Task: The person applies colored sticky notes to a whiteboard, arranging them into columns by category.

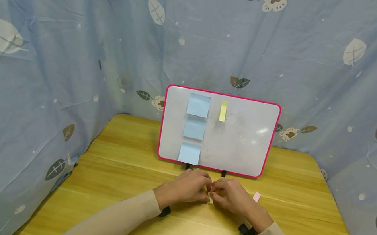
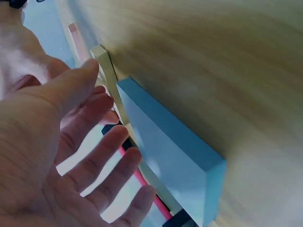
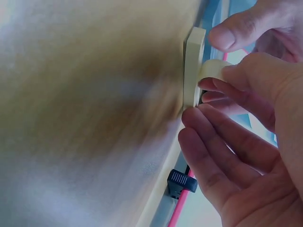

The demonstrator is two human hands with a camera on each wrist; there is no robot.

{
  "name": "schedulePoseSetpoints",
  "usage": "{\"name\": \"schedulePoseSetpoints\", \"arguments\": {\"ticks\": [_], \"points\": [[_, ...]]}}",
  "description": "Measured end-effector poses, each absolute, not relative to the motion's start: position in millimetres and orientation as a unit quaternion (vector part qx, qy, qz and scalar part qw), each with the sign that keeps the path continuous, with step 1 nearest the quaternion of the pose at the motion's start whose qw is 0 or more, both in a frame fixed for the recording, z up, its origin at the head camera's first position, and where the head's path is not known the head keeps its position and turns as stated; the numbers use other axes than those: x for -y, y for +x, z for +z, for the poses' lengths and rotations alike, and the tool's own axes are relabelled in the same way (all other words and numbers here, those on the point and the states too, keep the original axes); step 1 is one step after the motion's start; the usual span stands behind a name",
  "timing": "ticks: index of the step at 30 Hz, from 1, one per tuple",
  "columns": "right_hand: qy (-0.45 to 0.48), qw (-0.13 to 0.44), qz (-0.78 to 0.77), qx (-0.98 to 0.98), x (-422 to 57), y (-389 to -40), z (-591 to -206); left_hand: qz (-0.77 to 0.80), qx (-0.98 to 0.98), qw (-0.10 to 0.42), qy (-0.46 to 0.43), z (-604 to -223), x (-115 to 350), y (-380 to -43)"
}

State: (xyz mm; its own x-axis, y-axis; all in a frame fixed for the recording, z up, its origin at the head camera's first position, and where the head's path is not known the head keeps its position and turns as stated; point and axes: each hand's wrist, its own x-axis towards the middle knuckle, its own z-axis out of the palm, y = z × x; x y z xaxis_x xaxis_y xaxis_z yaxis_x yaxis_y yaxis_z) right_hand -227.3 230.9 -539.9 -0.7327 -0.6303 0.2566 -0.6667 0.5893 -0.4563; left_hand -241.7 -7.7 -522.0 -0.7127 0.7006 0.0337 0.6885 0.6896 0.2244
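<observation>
My right hand [image 1: 233, 196] pinches the lifted, curling top strip [image 3: 213, 69] of a small pad of narrow yellow sticky notes [image 3: 193, 66] between thumb and finger. Its other fingers [image 3: 208, 161] extend along the pad's near end. The left hand [image 1: 188, 186] is close on the other side, thumb [image 2: 83, 80] beside the pad's end and fingers spread loosely. A thick pad of blue sticky notes [image 2: 165, 146] sits by the left fingers; in the head view the left hand hides it.
Behind the hands stands a pink-framed whiteboard [image 1: 239, 140] on black feet [image 1: 223, 174]. Three blue notes [image 1: 194, 128] are stuck in a column on it, with a narrow yellow note [image 1: 223, 111] to their right. A pink strip pad [image 1: 256, 197] lies on the wooden table [image 1: 305, 214].
</observation>
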Motion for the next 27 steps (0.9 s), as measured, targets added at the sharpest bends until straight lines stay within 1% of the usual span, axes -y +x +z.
{"name": "schedulePoseSetpoints", "arguments": {"ticks": [9,15,27], "points": [[0.326,0.012,0.309,0.893,-232.7,-230.9,-535.2,0.105,-0.933,0.003,0.345,-527.6,-2.4,-241.9],[0.319,0.036,0.308,0.896,-236.2,-239.5,-528.2,0.094,-0.936,-0.004,0.34,-526.1,-4.6,-242.3],[0.27,0.072,0.307,0.91,-235.4,-253.0,-523.9,0.133,-0.941,0.015,0.312,-526.3,-6.1,-240.3]]}}
